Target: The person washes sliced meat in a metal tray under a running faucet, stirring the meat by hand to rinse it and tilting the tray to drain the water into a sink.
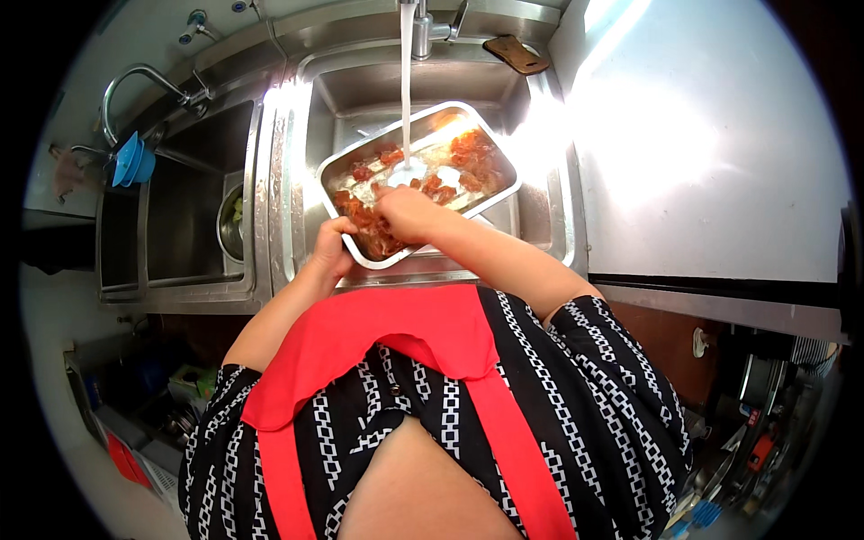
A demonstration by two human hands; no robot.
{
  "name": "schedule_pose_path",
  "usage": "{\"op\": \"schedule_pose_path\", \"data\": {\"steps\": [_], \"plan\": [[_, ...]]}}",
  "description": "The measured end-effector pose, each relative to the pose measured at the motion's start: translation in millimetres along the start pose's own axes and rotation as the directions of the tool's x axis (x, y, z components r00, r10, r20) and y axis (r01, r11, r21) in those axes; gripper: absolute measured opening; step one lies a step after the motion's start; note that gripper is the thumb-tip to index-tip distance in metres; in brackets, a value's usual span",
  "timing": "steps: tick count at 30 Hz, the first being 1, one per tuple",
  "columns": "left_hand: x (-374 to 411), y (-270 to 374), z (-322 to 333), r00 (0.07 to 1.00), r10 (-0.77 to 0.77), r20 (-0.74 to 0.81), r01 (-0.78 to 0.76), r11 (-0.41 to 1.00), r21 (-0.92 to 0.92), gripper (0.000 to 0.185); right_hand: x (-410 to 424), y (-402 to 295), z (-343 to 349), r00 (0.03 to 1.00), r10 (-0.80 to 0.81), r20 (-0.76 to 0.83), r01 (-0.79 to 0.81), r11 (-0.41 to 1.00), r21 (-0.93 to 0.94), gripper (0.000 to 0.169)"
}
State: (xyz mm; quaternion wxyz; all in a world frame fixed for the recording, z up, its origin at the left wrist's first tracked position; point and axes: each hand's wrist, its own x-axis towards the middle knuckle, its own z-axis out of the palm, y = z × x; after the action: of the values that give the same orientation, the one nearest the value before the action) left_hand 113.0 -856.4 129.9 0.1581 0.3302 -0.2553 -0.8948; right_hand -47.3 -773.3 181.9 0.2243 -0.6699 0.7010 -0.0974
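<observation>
A rectangular stainless steel tray (509, 162) sits tilted across the right-hand sink basin (422, 81). Reddish-brown food pieces (442, 191), perhaps meat, lie in it in shallow, foaming water. My left hand (331, 248) grips the tray's near left corner, thumb over the rim. Inside the tray, my right hand (408, 214) is among the food at the near side; its fingertips are partly hidden, so I cannot tell whether they hold a piece. From the faucet (422, 32) a stream of water (406, 88) falls into the middle of the tray.
A brown, flat object (516, 55) lies on the sink's back right ledge. In the left basin (196, 202) stands a metal bowl (231, 226) with something green inside. Blue cup-like items (135, 162) hang by the left faucet (145, 71). A pale counter (702, 155) spreads to the right.
</observation>
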Motion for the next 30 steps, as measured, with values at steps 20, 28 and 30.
{"op": "schedule_pose_path", "data": {"steps": [20, 28, 30], "plan": [[-14, 6, 13, 0.997, -0.058, 0.048, 0.057, 0.998, 0.024, 0.047, 9, 38, -25, 0.95, 0.105, -0.295, -0.056, 0.984, 0.169, 0.028], [-13, 6, 28, 0.997, -0.035, 0.071, 0.029, 0.997, 0.078, 0.048, 7, 69, -28, 0.889, 0.362, -0.28, -0.381, 0.925, -0.014, 0.072], [-3, 2, 11, 0.998, -0.031, 0.054, 0.029, 0.999, 0.043, 0.046, 5, 10, -18, 0.914, 0.29, -0.284, -0.305, 0.952, -0.009, 0.061]]}}
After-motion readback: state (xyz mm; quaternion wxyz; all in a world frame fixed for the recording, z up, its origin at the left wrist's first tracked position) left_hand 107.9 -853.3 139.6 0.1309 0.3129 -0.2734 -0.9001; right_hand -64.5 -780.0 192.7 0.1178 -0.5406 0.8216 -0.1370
